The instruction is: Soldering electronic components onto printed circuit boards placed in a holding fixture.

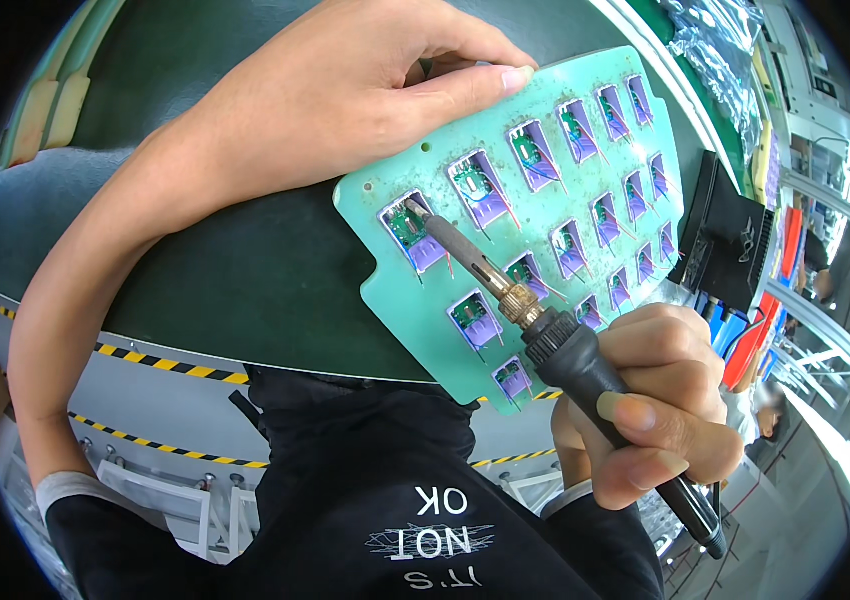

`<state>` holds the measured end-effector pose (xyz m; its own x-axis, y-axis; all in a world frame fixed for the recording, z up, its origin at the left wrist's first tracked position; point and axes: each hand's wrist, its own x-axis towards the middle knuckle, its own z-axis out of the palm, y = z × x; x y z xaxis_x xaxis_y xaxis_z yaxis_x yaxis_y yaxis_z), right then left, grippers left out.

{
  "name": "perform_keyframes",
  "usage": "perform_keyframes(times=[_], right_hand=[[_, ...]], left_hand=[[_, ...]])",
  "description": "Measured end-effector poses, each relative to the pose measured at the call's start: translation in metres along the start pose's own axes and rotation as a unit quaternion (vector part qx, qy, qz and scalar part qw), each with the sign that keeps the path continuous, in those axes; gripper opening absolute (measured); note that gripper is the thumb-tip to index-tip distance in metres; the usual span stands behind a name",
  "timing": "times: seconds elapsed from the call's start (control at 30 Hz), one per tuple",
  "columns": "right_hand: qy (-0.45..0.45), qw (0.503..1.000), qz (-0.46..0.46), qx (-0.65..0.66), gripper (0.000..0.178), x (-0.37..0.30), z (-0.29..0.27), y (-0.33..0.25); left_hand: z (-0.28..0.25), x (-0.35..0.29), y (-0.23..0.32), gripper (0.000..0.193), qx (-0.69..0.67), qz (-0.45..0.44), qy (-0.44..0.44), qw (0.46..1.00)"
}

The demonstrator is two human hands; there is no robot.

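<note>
My right hand (660,400) is closed round the black handle of a soldering iron (585,365). The iron slants up to the left, and its tip is at a small green circuit board (407,228) in the tray's upper left slot. A light green tray (400,310) lies tilted across the bench edge, holding several purple blocks with green boards and thin red and blue wires. My left hand (375,90) grips the tray's far edge, thumb on top; its other fingers are mostly hidden behind the hand and edge.
The dark green bench (245,270) runs under the tray. At right stands a black box (730,240) with cables. Clear plastic bags (715,50) lie at the far right. Curved beige pieces (55,100) sit at the upper left. Yellow-black striped tape (170,367) marks the floor below.
</note>
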<state>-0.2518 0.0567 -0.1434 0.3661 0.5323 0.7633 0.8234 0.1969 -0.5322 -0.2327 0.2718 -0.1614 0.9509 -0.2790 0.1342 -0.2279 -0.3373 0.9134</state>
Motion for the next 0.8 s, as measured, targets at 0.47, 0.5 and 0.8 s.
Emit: perform_keyframes(times=[0.47, 0.5, 0.8], right_hand=[[-0.011, 1.0, 0.019, 0.002, 0.029, 0.019, -0.035, 0.001], [0.084, 0.995, 0.032, -0.049, 0.029, 0.017, -0.029, 0.0], [0.111, 0.99, 0.075, -0.055, 0.018, 0.011, -0.073, 0.017]], left_hand=[[0.009, 0.001, -0.039, 0.025, 0.103, 0.403, 0.147, 0.898], [0.016, -0.003, -0.034, 0.026, 0.024, 0.215, 0.09, 0.972], [0.015, 0.005, -0.039, 0.029, -0.034, 0.014, -0.009, 0.999]])
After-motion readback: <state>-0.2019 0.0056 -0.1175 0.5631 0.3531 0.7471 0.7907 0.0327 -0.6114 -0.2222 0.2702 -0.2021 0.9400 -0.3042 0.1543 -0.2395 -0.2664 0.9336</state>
